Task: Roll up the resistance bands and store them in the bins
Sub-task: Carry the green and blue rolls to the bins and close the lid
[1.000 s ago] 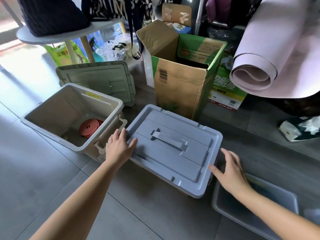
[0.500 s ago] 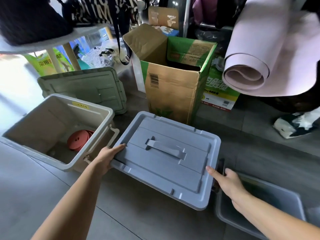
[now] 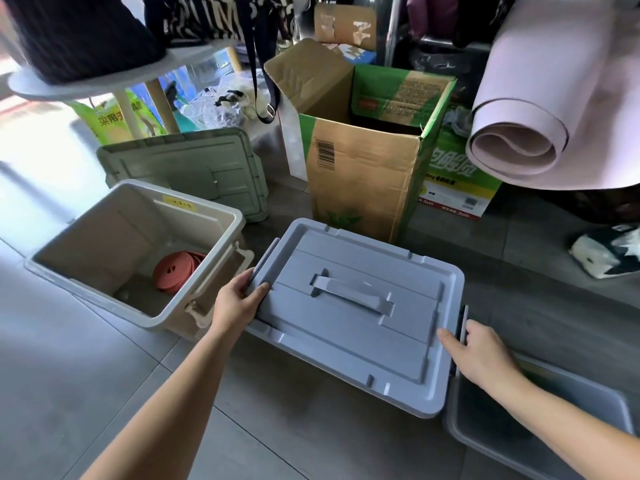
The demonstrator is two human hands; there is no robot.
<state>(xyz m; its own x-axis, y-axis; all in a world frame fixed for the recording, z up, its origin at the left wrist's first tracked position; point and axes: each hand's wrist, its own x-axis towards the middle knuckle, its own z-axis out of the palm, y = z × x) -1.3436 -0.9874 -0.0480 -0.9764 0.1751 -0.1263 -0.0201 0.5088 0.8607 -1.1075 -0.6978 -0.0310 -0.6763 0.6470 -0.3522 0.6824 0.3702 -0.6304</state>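
A rolled red resistance band point(image 3: 178, 270) lies on the bottom of the open beige bin point(image 3: 104, 237) at the left. A grey-blue lid point(image 3: 349, 306) with a handle on top is held between my two hands above the floor. My left hand point(image 3: 239, 299) grips its left edge, thumb on top. My right hand point(image 3: 481, 355) holds its right edge beside a dark latch. An open grey bin point(image 3: 588, 403) stands at the lower right, partly under the lid's corner.
A green-grey lid point(image 3: 194, 171) leans behind the beige bin. An open cardboard box point(image 3: 363, 161) stands behind the grey-blue lid. A rolled pink mat point(image 3: 540, 109) hangs at the upper right. A round white table point(image 3: 104, 81) with bags is at the upper left.
My hands moved from resting near the grey-blue lid to gripping its two short edges. The lid has tilted and shifted slightly rightward toward the grey bin.
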